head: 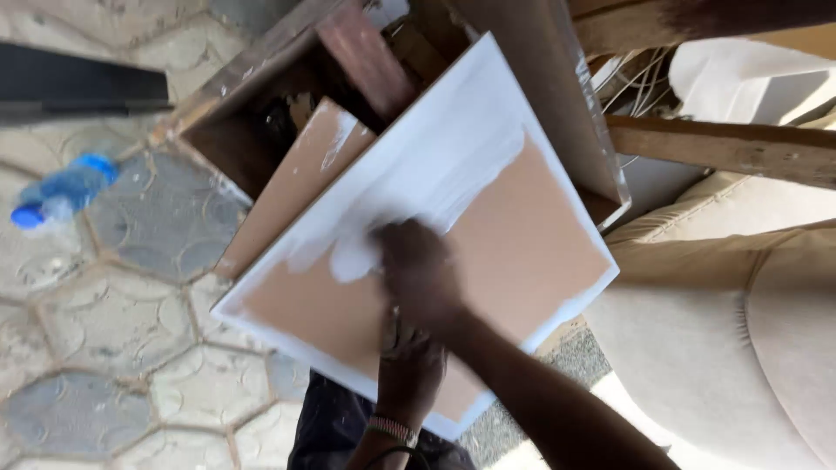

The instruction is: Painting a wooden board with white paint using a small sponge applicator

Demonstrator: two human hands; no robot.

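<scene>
A flat square board (531,252) lies tilted in front of me; it is tan with a white border, and white coating covers its upper left part. My right hand (416,271) is blurred and rests on the board's face at the edge of the white patch. Whether it holds a cloth or tool is unclear. My left hand (409,361), with a beaded band at the wrist, grips the board near its lower edge, partly under my right forearm.
A second tan board (292,187) leans behind the first against a dark wooden box (252,104). A blue plastic bottle (61,191) lies on the hexagon-paved ground (104,348). A beige cushioned seat (740,322) and a wooden beam (723,148) are at the right.
</scene>
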